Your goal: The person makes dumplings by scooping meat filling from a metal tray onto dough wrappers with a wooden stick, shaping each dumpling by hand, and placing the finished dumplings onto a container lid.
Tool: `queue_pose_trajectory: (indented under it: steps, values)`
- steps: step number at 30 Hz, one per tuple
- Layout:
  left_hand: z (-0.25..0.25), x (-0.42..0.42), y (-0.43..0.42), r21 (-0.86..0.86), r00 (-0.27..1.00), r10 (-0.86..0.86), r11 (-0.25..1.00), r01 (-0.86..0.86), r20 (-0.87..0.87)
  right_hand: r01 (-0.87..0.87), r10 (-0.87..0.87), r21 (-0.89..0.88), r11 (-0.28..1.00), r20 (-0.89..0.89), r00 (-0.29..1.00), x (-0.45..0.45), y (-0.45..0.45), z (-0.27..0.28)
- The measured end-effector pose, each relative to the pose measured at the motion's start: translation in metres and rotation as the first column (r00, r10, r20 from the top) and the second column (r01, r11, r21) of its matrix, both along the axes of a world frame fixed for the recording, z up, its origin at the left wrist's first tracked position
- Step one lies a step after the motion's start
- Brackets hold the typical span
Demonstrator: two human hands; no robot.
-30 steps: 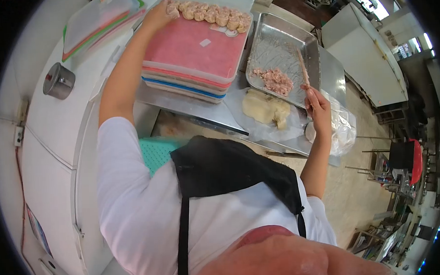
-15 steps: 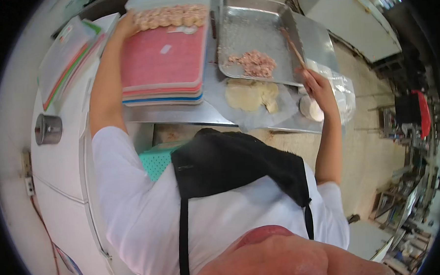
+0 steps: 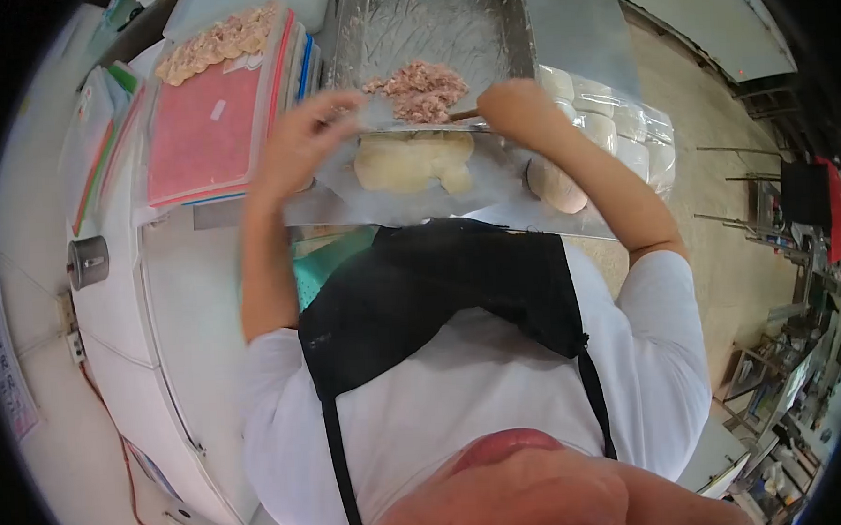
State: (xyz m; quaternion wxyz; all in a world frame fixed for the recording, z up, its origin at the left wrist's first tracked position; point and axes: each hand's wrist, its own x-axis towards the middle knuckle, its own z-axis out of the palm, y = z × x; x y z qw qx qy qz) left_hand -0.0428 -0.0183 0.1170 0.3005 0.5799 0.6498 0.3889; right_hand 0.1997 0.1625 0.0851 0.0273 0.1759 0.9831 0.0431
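Observation:
My right hand is closed around a thin wooden stick at the front right of a metal tray. The stick's tip lies by the minced meat in the tray. My left hand, blurred, is over the tray's front left corner with its fingers apart and nothing in them. Pale dough lies on a clear sheet in front of the tray. A row of meat-filled dumplings sits at the back of the red-lidded stack of containers on the left.
Several white dough balls lie under plastic at the right, beside an uncovered one. A metal cup and coloured lids are at the far left. A teal basket stands below the counter edge.
My left hand has left the dumpling row and moved right, to the tray's corner. My right hand has brought the stick from the tray's right side to the meat. The view has turned.

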Motion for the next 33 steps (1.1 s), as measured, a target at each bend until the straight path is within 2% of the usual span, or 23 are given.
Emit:
queue_pose_trajectory:
  steps: [2,3,4,6,8,10,12,13,16,19,22,23,26,27,29,30,31,33]
  values:
    - [-0.035,0.031,0.007,-0.263,0.996,-0.064,0.964,0.047,-0.057,-0.009,0.009,0.023,1.000,0.017,1.000,0.007,0.024,0.028]
    - [-0.058,0.043,0.008,-0.288,0.993,-0.021,0.957,-0.012,-0.112,0.036,-0.036,0.001,0.999,0.037,0.999,0.004,0.033,0.034]
    - [-0.083,0.052,0.007,-0.312,0.986,0.020,0.947,-0.072,-0.167,-0.041,0.042,0.019,0.999,-0.053,0.998,0.000,0.043,0.022]
    - [-0.128,0.067,-0.002,-0.168,0.951,0.041,0.981,-0.097,-0.308,-0.184,0.195,0.066,0.981,-0.228,0.954,-0.006,0.054,-0.022]
    - [-0.148,0.077,-0.006,-0.048,0.909,0.091,0.992,-0.121,-0.406,-0.231,0.218,-0.042,0.972,-0.204,0.955,-0.007,0.032,-0.054]
    - [-0.152,0.080,-0.005,0.061,0.872,0.174,0.985,-0.164,-0.457,-0.212,0.190,-0.123,0.969,-0.171,0.967,-0.011,0.033,-0.045]
    - [-0.155,0.075,-0.008,-0.024,0.940,0.167,0.983,-0.182,-0.297,-0.123,0.103,-0.206,0.971,-0.108,0.989,-0.007,0.047,-0.027]
    - [-0.154,0.069,-0.010,-0.065,0.962,0.166,0.981,-0.184,-0.216,-0.097,0.099,-0.164,0.982,0.002,0.995,-0.015,0.064,-0.030]
    - [-0.145,0.062,-0.014,0.022,0.946,0.242,0.970,-0.243,-0.215,-0.164,0.153,-0.080,0.983,-0.134,0.979,-0.025,0.083,-0.024]
    - [-0.124,0.058,-0.006,0.010,0.920,0.254,0.965,-0.263,-0.300,-0.359,0.315,-0.084,0.930,-0.327,0.891,-0.026,0.056,-0.071]
    - [-0.109,0.047,0.005,0.024,0.938,0.139,0.990,-0.138,-0.318,-0.361,0.349,-0.055,0.931,-0.156,0.924,-0.020,0.031,-0.050]
    - [-0.107,0.046,0.006,0.019,0.940,0.122,0.992,-0.122,-0.320,-0.235,0.215,-0.143,0.961,-0.144,0.966,-0.023,0.040,-0.042]
    - [-0.102,0.037,0.008,-0.003,0.943,0.054,0.998,-0.058,-0.329,-0.233,0.226,-0.043,0.971,-0.124,0.966,-0.027,0.061,-0.029]
    - [-0.102,0.033,0.010,-0.020,0.944,0.020,0.999,-0.028,-0.329,-0.228,0.227,-0.033,0.973,-0.027,0.973,-0.029,0.051,-0.026]
    - [-0.103,0.030,0.008,-0.030,0.951,-0.002,1.000,-0.007,-0.308,-0.252,0.237,-0.081,0.964,-0.157,0.959,-0.029,0.021,-0.061]
    - [-0.104,0.030,0.008,-0.017,0.957,0.013,1.000,-0.019,-0.289,-0.267,0.240,-0.097,0.959,-0.222,0.945,-0.030,0.008,-0.062]
    - [-0.107,0.029,0.007,-0.007,0.963,0.029,0.999,-0.032,-0.267,-0.273,0.214,-0.219,0.937,-0.261,0.941,-0.031,0.006,-0.060]
    - [-0.113,0.024,0.005,0.071,0.969,0.008,0.997,0.010,-0.249,-0.163,0.048,-0.509,0.845,-0.231,0.972,-0.041,0.009,-0.053]
